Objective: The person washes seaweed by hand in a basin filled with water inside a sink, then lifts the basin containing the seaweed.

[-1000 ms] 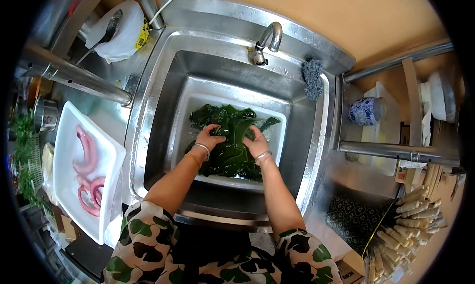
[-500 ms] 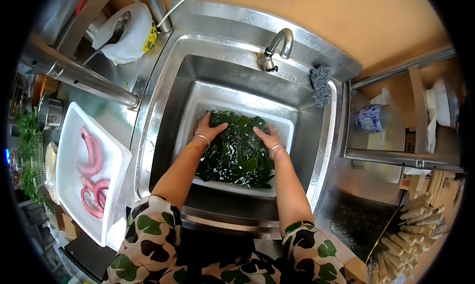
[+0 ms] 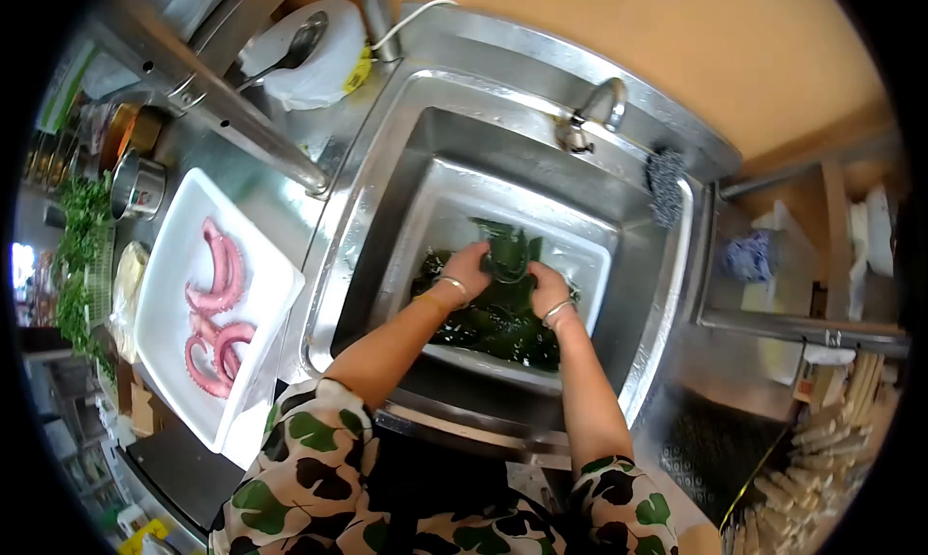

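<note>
Dark green leafy seaweed [image 3: 493, 328] lies wet in a white tray [image 3: 601, 265] inside the steel sink [image 3: 522, 183]. Between my two hands, a folded bunch of the leaves is lifted above the rest. My left hand [image 3: 468, 268] is closed on the bunch's left side, fingertips partly hidden by the leaves. On its right side my right hand [image 3: 549, 290] grips it, with the fingers curled inward. Each wrist has a bracelet.
A white tray [image 3: 159, 304] with pink octopus tentacles [image 3: 224, 270] stands left of the sink. Behind the sink is a faucet [image 3: 607, 105], with a grey scrubber [image 3: 666, 188] at its right. Metal posts [image 3: 261, 139] flank the sink.
My hands have moved from the outer sides of the seaweed pile toward each other and closed on a raised bunch. The camera view has shifted, so the sink appears farther right and tilted.
</note>
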`<state>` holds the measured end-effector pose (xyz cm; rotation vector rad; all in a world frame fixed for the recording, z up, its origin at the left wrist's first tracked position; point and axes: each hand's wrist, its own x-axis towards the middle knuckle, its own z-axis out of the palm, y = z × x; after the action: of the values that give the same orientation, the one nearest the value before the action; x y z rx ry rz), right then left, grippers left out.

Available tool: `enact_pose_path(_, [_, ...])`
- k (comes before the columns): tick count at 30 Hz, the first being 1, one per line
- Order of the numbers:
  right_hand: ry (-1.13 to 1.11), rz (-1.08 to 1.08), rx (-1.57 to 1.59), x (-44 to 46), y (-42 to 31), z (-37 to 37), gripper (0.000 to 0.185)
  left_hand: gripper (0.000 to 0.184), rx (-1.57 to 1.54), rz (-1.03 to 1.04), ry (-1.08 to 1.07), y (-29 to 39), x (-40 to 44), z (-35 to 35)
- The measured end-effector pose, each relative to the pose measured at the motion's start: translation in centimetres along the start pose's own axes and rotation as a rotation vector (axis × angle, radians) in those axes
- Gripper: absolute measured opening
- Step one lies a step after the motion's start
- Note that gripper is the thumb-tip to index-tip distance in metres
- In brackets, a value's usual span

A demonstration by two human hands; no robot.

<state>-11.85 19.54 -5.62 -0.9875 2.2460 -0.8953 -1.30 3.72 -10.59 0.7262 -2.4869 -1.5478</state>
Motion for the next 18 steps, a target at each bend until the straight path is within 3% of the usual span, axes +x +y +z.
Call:
enact_pose_path(3, [0.154,-0.042,0.002,-3.8,-3.9,-2.1,0.04,0.044,0.156,0.001,-0.128,2.7,-3.6,-3.0])
enact_pose_path(4, [0.201,-0.02,-0.032,-4.9,-4.2,-2.5,0.049,0.053,0.315,0.016,-0.084,1.3,-4.3,-3.3])
enact_pose_path(6, [0.31,0.101,-0.055,-7.2,-3.7,-2.7,0.062,0.067,0.257,-0.067,0.212,6.1,-7.3,-6.5])
enact_pose_path(7, [0.366,0.188,-0.091,-7.9,-2.1,-1.7,0.068,0.075,0.162,-0.106,0.265,2.3,-7.8,-5.3])
enact_pose_path(8, [0.382,0.198,-0.084,-8.2,-0.2,-0.1,0.068,0.081,0.165,-0.243,0.159,3.0,-8.3,-5.5])
enact_pose_path(9, [0.331,0.336,0.052,-8.2,2.0,1.6,0.082,0.086,0.17,-0.377,0.049,3.6,-8.6,-5.6])
enact_pose_path(11, [0.252,0.543,0.231,-8.1,2.7,2.6,0.11,0.09,0.089,-0.341,-0.052,-3.7,-7.5,-2.3])
enact_pose_path(13, [0.276,0.593,0.253,-7.1,4.8,5.1,0.106,0.083,-0.243,-0.507,-0.12,-4.7,-6.2,-0.5])
enact_pose_path(16, [0.343,0.628,0.757,-5.7,2.3,4.9,0.093,0.072,-0.661,-0.769,-0.2,-0.9,-5.6,0.0])
enact_pose_path(18, [0.325,0.671,0.869,-4.8,1.5,4.1,0.087,0.056,-1.08,-0.946,-0.199,-2.6,-4.8,0.8])
